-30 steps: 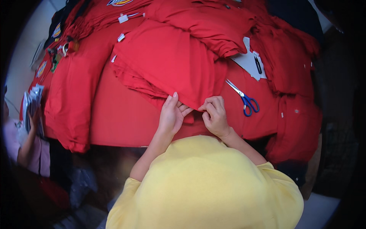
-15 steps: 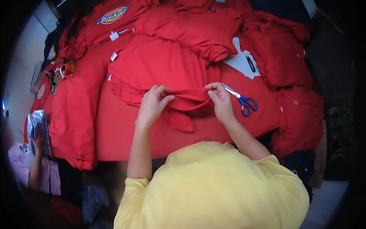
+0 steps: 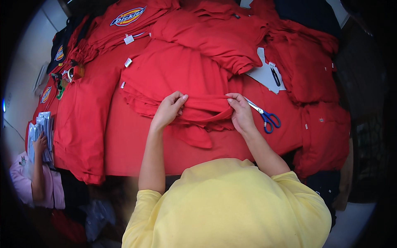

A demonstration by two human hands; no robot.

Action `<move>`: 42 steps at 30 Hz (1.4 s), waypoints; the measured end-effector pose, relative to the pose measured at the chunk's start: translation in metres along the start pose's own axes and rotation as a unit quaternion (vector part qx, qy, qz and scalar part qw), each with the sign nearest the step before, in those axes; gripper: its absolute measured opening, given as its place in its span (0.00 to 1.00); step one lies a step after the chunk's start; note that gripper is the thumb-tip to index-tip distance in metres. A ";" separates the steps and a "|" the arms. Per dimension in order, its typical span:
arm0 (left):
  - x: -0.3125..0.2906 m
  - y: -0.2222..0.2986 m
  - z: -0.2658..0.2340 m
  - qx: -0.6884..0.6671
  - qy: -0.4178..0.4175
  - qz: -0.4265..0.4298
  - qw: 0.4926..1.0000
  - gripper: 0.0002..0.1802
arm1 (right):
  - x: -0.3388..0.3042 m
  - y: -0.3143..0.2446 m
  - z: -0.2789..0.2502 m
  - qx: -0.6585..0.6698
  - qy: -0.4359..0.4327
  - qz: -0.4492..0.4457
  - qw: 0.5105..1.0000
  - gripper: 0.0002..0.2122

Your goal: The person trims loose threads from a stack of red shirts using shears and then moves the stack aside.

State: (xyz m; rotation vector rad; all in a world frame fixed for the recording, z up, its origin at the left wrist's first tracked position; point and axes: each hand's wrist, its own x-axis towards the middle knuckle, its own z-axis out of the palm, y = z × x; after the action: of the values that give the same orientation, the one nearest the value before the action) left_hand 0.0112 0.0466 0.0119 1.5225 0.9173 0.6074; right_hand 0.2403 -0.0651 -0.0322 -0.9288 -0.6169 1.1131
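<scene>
A red knit garment [image 3: 178,74] lies on a stack of similar red pieces in the middle of the table. My left hand [image 3: 170,108] pinches its near edge, thumb on top and the fingers curled beneath. At the other end of that edge, my right hand [image 3: 240,111] grips the cloth between thumb and fingers. The edge is stretched between both hands, with a fold of fabric hanging open below it. Blue-handled scissors [image 3: 269,119] lie just right of my right hand, their blades partly hidden behind it.
Black thread snips [image 3: 275,77] rest on a grey-white card [image 3: 264,74] farther back. Red garment piles [image 3: 304,66] line the right side, and more red cloth [image 3: 89,128] drapes over the left. At far left, a co-worker's hand [image 3: 40,144] holds plastic-wrapped packs [image 3: 43,124].
My left thumb has closed onto the garment's edge, and the hand has turned inward. My right hand keeps its grip. The co-worker's packs at far left have shifted.
</scene>
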 end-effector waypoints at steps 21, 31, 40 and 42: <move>-0.002 -0.026 0.009 -0.439 0.256 0.096 0.856 0.26 | 0.004 0.023 0.074 -0.584 -0.143 -0.434 0.671 0.08; -0.015 -0.026 0.044 -0.399 0.377 0.167 0.819 0.19 | 0.004 0.027 0.070 -0.563 -0.137 -0.430 0.692 0.08; -0.008 -0.018 0.014 -0.365 0.217 0.046 0.904 0.13 | 0.004 0.033 0.069 -0.564 -0.144 -0.443 0.682 0.10; 0.004 -0.023 0.015 -0.375 0.166 0.066 0.909 0.14 | 0.005 0.027 0.072 -0.577 -0.159 -0.425 0.679 0.09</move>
State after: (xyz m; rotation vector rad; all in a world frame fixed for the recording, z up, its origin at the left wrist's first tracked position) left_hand 0.0208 0.0414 -0.0133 0.7926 0.7031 1.1870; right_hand 0.1710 -0.0342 -0.0205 -1.2423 -1.9352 -0.1349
